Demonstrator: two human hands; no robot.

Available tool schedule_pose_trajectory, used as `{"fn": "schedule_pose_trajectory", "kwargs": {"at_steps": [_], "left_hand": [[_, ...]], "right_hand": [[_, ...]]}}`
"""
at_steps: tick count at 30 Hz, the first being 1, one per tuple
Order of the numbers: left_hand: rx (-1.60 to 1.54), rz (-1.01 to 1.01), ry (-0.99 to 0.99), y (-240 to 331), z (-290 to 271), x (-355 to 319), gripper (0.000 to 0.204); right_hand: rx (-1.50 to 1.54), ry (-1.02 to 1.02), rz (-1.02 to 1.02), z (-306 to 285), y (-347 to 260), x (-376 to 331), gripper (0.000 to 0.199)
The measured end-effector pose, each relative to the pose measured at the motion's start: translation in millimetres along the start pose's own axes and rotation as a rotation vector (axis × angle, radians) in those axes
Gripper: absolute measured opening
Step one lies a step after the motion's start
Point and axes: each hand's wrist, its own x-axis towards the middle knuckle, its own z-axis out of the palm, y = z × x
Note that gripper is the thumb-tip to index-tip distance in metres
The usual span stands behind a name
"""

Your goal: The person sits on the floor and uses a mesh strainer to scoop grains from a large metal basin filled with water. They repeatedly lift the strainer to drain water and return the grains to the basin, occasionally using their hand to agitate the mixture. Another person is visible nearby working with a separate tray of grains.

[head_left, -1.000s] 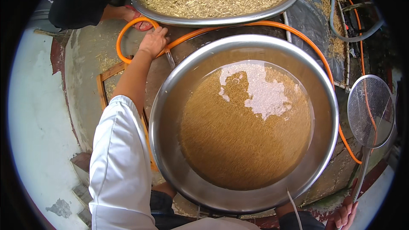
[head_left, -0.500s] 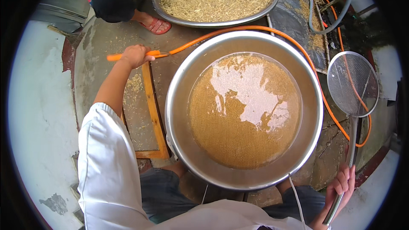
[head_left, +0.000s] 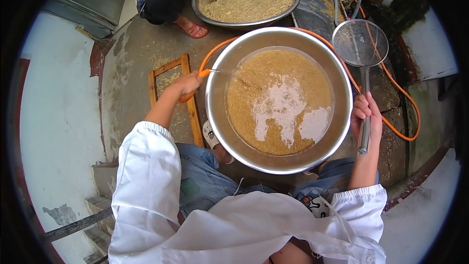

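My left hand [head_left: 187,84] is closed around an orange hose [head_left: 204,73] at the left rim of a large round metal basin [head_left: 218,99]. From the hose end a thin stream of water runs into the basin. Yellow-brown grain [head_left: 244,115] lies there under water, with ripples and a bright reflection on the surface. On the right, my right hand [head_left: 367,118] grips the metal handle of a long-handled mesh strainer [head_left: 360,43]. Its round mesh head is raised beside the basin's far right rim, with nothing in it.
Beyond my basin, another person in a flowered top and red sandals [head_left: 197,31] crouches at a second wide basin [head_left: 244,23] of pale straw-like material. A wooden frame [head_left: 196,126] lies on the floor at left. The orange hose loops around the basin's right side. White walls stand on both sides.
My left hand has brought the hose end to the basin's rim, and water now flows in. My right hand has raised the strainer and moved it closer. The view has shifted.
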Motion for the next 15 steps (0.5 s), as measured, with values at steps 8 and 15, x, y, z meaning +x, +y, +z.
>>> {"fn": "schedule_pose_trajectory", "kwargs": {"at_steps": [8,15], "left_hand": [[-0.371,-0.124,0.488,16,11,30,0.034],[-0.473,-0.194,0.539,61,23,49,0.033]], "right_hand": [[0.024,-0.008,0.041,2,9,23,0.015],[0.022,0.029,0.007,9,2,27,0.018]]}}
